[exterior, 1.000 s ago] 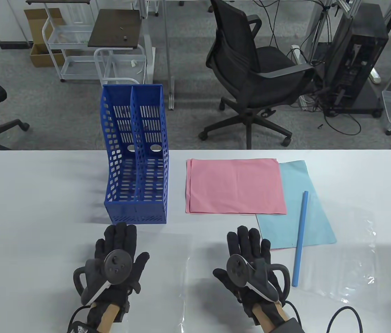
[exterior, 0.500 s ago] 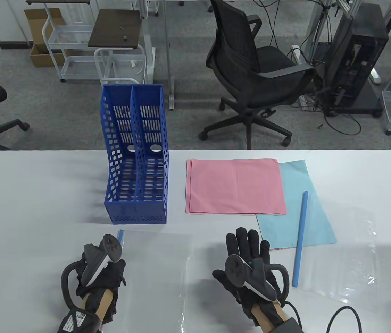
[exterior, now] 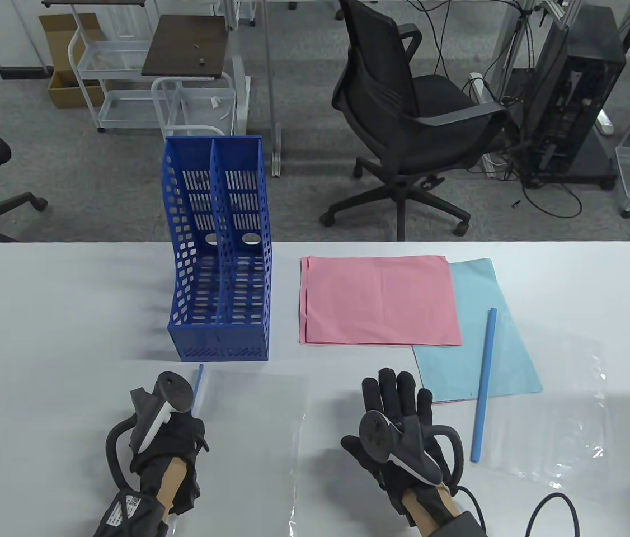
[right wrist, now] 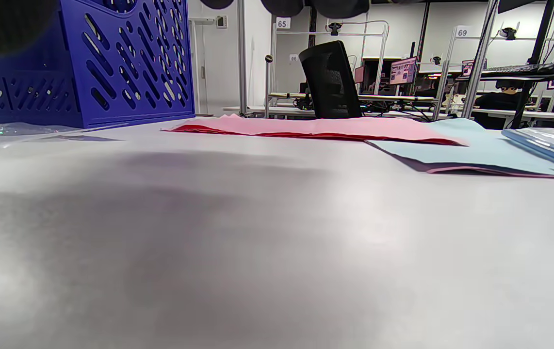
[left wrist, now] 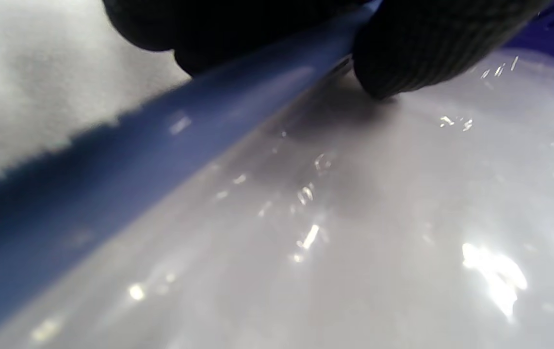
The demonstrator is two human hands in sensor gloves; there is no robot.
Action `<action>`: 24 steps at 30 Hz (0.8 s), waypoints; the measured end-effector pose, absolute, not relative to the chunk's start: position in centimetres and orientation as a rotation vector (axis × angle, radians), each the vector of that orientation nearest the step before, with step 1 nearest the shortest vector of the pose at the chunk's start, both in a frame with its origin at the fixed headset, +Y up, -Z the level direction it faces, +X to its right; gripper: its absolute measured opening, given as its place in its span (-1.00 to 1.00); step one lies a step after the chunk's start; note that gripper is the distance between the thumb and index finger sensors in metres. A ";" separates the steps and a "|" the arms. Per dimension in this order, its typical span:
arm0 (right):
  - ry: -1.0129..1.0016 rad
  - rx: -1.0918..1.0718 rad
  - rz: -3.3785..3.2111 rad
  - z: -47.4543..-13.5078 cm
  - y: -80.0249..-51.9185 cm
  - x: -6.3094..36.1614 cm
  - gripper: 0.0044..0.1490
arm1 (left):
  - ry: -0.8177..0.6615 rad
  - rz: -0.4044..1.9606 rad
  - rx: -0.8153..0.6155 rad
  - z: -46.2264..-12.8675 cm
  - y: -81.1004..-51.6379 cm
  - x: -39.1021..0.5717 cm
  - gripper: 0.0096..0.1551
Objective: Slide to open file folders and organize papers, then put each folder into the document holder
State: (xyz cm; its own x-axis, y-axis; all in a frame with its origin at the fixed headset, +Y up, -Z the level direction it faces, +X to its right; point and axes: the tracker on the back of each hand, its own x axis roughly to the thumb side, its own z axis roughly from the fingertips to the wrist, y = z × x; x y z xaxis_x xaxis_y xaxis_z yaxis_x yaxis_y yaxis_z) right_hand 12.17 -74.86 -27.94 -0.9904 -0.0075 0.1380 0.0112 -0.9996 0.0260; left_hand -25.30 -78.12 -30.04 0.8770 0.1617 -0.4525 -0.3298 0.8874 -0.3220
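Table view, left hand: turned on edge at the near-left of the counter, fingers closed round the blue slide bar of a clear folder lying flat in front of it.
Table view, right hand: flat, fingers straight and spread, palm down on the counter by the clear folder's right edge; holds nothing.
Table view, document holder: blue, upright, two slots, just beyond the left hand.
Table view, papers: pink sheets right of the holder; light blue sheet partly under them.
Table view, second folder: clear, far right, its blue bar lying across the blue sheet.
Left wrist view: gloved fingertips pinch the blue bar along the glossy folder edge.
Right wrist view: holder at left, pink sheets and blue sheet low across the counter; fingertips barely show at the top edge.
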 end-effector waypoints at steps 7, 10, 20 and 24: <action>-0.014 -0.226 -3.224 -27.9 -74.5 12.4 0.28 | 0.283 0.561 -0.367 -28.9 -77.5 -24.8 -0.51; -0.012 -0.240 -3.307 -27.9 -74.4 12.5 0.27 | 0.193 0.537 -0.279 -28.3 -76.3 -23.7 -0.51; 0.125 -0.307 -3.698 -27.6 -73.2 13.2 0.33 | -0.198 0.402 -0.031 -25.1 -73.1 -17.6 -0.51; 0.045 -0.380 -3.860 -27.5 -73.0 13.2 0.31 | -0.315 0.398 0.022 -24.0 -72.9 -15.9 -0.51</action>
